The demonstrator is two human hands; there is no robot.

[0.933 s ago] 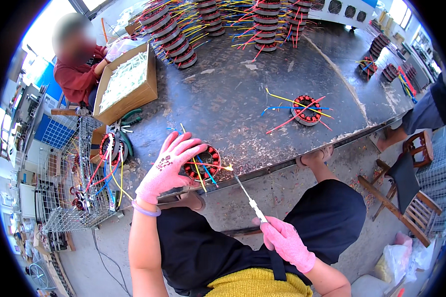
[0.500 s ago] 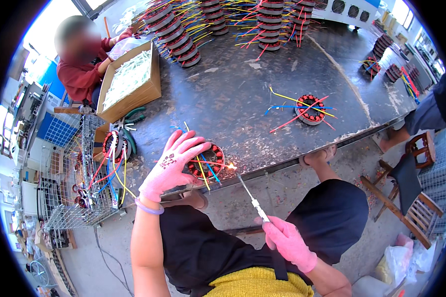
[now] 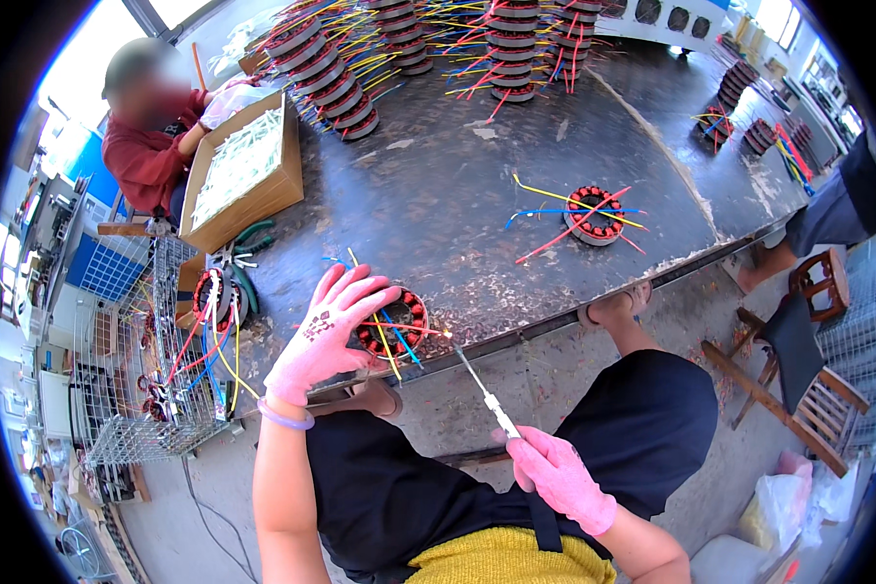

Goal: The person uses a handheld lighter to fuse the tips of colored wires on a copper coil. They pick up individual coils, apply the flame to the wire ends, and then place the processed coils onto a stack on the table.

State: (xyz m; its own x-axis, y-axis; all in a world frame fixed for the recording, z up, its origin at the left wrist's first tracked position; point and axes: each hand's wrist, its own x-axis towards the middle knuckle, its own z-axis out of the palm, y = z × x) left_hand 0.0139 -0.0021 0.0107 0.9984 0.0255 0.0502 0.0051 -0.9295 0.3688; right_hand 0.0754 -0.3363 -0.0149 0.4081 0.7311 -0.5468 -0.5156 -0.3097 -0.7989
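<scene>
A stator ring (image 3: 419,310) with red windings lies near the table's front edge; yellow, blue and red wires cross it. My left hand (image 3: 319,341), in a pink glove, lies over its left side with fingers stretched and apart, steadying rather than gripping it. My right hand (image 3: 563,477), also gloved in pink, is closed around the white handle of a long-necked lighter (image 3: 496,409). The lighter's thin metal neck points up and left. Its tip is close to the red wire's end, where a small glow (image 3: 448,334) shows.
Another stator (image 3: 594,216) with crossed wires sits right of centre. Tall stator stacks (image 3: 512,54) stand behind. At left are a cardboard box (image 3: 287,161) of white pieces, pliers (image 3: 248,255), wired stators (image 3: 214,292) and a wire basket (image 3: 146,419). A co-worker (image 3: 151,146) sits beyond the box.
The whole view has shifted slightly, moving the scene a little left. The bright flame at the wire's end has shrunk to a small glow. Both hands keep nearly the same pose.
</scene>
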